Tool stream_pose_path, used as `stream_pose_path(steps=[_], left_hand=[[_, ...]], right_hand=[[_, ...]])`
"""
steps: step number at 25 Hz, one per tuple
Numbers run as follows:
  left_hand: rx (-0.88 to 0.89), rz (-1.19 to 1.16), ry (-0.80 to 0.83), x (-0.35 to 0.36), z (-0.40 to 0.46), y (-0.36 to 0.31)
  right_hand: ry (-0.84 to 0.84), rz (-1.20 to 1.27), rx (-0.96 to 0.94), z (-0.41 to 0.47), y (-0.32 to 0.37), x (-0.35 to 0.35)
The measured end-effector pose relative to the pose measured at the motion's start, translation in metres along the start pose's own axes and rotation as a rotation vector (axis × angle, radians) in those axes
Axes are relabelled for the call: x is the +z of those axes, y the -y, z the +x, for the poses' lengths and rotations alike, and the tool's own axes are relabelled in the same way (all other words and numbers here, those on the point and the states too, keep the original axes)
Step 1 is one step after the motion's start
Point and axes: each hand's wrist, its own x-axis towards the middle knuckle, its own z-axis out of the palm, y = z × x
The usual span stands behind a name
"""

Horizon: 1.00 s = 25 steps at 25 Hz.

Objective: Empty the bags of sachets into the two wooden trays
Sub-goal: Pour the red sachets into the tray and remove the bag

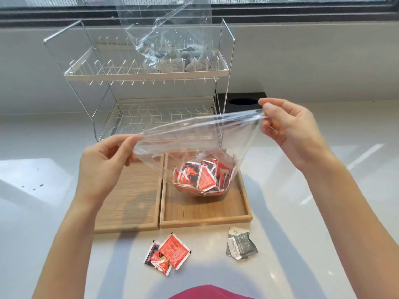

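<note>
While both hands stretch its mouth wide, a clear bag (194, 139) of red sachets (201, 178) hangs over the right-hand wooden tray (244, 203) at the centre of the frame, its loaded bottom resting on or just above the tray floor. The left hand (103, 162) pinches one edge of the opening between thumb and curled fingers; the right hand (289, 128), higher and further right, pinches the opposite edge the same way. The step looks like opening the bag before tipping it, and doing it well probably means keeping the load over the tray, then lifting the bottom so the sachets slide out inside the rim rather than onto the white surface (323, 212). The thin film may slip, so a firm pinch matters. Counted: two wooden trays side by side, the left tray (129, 203) bare; two bags, the second bag (168, 39) holding grey and white sachets (183, 61) on the upper tier of a two-tier wire rack (146, 74) in the upper half of the frame; about three loose red sachets (167, 252) at lower centre, and what looks like two loose grey sachets (241, 244) to their right. Sachets inside the bags are too many to count
</note>
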Motion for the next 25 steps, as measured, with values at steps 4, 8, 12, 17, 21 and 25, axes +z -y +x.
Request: stream_pose_path(steps=[4,8,12,17,21,25], left_hand=[[0.099,-0.032,-0.062,-0.005,0.017,-0.016],[0.107,-0.059,-0.088,-0.008,0.031,-0.027],[0.158,-0.074,-0.108,-0.010,0.041,-0.039],[0.247,-0.074,-0.143,-0.019,0.053,-0.054],[0.290,-0.079,-0.170,-0.023,0.057,-0.061],[0.310,-0.113,-0.172,-0.027,0.054,-0.062]], right_hand=[[0.050,0.026,-0.052,0.013,0.022,0.006],[0.067,0.010,-0.069,0.024,0.037,0.012],[0.086,0.008,-0.112,0.029,0.053,0.014],[0.120,0.000,-0.198,0.035,0.073,0.019],[0.139,0.004,-0.221,0.038,0.081,0.025],[0.157,-0.028,-0.271,0.038,0.083,0.030]])
